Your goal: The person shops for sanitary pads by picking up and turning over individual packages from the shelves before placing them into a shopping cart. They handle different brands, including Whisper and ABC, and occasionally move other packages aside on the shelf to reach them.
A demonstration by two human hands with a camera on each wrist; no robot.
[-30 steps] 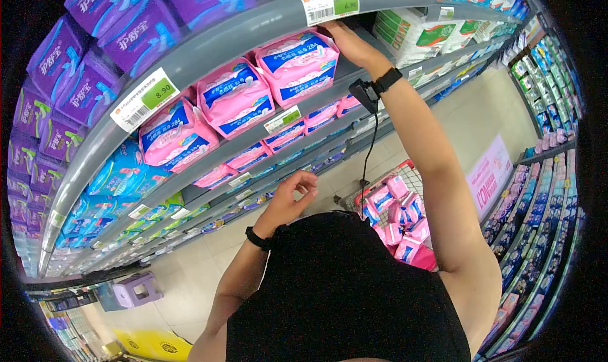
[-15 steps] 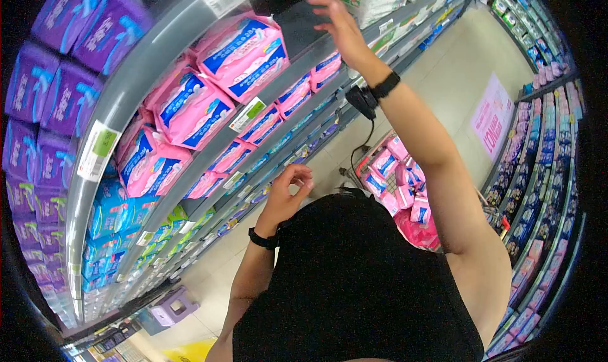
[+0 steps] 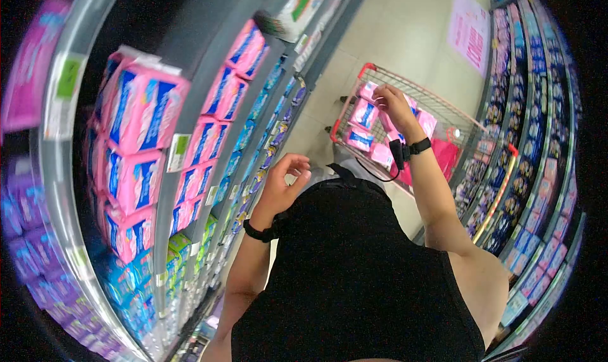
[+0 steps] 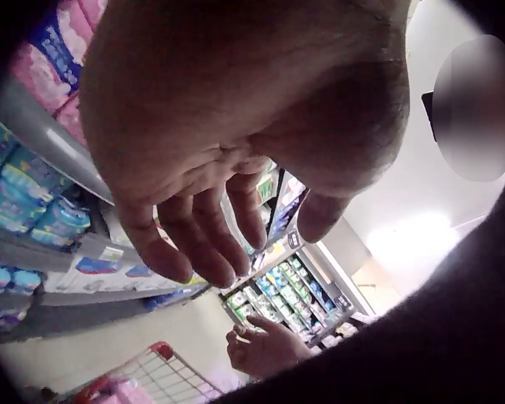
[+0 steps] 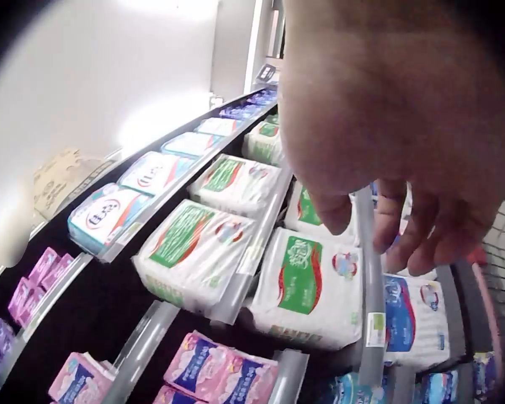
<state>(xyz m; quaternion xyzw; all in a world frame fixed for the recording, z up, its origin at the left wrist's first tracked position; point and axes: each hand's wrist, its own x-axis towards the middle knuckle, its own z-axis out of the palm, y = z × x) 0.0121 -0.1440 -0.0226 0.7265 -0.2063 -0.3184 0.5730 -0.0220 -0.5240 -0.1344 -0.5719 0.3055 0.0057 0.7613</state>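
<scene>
My right hand (image 3: 384,97) hovers over a red-rimmed wire shopping cart (image 3: 345,105) that holds several pink pad packs (image 3: 364,115). Its fingers hang loosely curled and hold nothing, as the right wrist view shows (image 5: 387,231). My left hand (image 3: 296,169) is raised in front of my chest, fingers loosely curled and empty, thumb apart from them (image 4: 261,244). More pink and blue packs (image 3: 136,118) fill the shelf at the left, out of reach of both hands. In the left wrist view the right hand (image 4: 265,349) shows just above the cart rim (image 4: 143,358).
Grey shelves (image 3: 168,172) run along the left with price tags and blue packs lower down. White and green packs (image 5: 307,286) sit on a higher shelf. Another shelf row (image 3: 538,140) lines the right of the aisle. A pale tiled floor (image 3: 405,26) lies beyond the cart.
My right hand has left the upper shelf and come down over the cart. My head has turned towards the cart. The left hand has stayed raised and empty.
</scene>
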